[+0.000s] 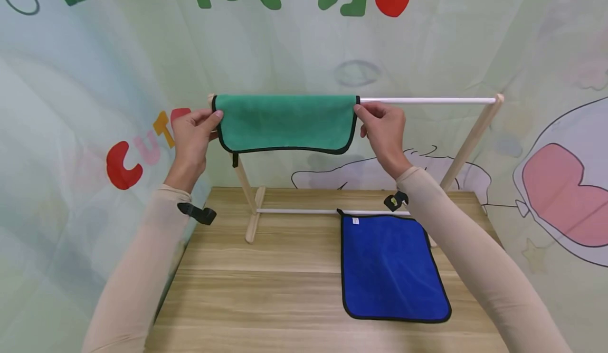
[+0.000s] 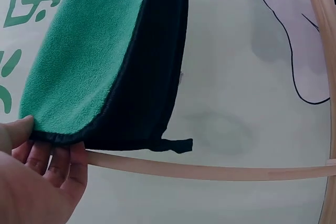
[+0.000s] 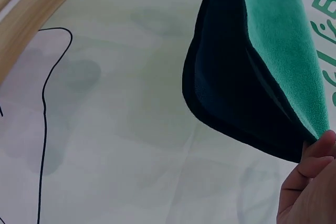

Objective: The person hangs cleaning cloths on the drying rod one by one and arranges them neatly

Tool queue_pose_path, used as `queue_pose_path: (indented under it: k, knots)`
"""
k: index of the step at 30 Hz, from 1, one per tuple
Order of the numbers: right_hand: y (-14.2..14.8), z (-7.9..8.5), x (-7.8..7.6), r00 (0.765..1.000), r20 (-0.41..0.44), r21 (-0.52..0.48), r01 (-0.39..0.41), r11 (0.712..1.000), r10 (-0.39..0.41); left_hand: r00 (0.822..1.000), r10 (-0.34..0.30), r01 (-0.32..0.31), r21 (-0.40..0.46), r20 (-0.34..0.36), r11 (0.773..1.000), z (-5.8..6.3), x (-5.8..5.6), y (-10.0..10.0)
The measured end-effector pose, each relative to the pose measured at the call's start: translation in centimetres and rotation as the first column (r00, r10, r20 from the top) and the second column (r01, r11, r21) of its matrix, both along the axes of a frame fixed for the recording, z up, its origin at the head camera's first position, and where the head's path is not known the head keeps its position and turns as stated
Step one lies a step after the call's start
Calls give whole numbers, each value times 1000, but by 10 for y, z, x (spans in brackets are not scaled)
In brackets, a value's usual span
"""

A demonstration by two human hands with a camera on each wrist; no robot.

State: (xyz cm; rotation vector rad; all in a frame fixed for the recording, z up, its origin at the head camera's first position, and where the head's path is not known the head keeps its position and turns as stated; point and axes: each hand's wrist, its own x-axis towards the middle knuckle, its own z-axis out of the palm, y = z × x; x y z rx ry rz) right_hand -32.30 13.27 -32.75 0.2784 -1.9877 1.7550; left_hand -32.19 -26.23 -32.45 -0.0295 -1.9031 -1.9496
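A green towel with black edging hangs folded over the left part of the white top rail of a wooden rack. At its left edge my left hand pinches the cloth between thumb and fingers, near the rail. My right hand pinches the opposite edge at about the same height. In the left wrist view the towel's dark back half hangs behind the green front, with a small loop at its corner. The right wrist view shows the right hand at the fold.
A blue towel with black edging lies flat on the wooden table, in front of the rack's lower rail. The rack's right leg slants down behind the right forearm. A printed cloth backdrop stands close behind.
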Motion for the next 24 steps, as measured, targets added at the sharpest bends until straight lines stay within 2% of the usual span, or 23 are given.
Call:
queue_pose_path:
  k: [14, 24]
  knots:
    - [1, -12, 1, 1000, 0, 68, -20, 997, 20, 1000, -3, 3, -14, -5, 1000, -16, -1, -3]
    - [3, -17, 3, 998, 31, 89, -51, 995, 49, 999, -24, 24, 10, 31, 1000, -22, 1, -5]
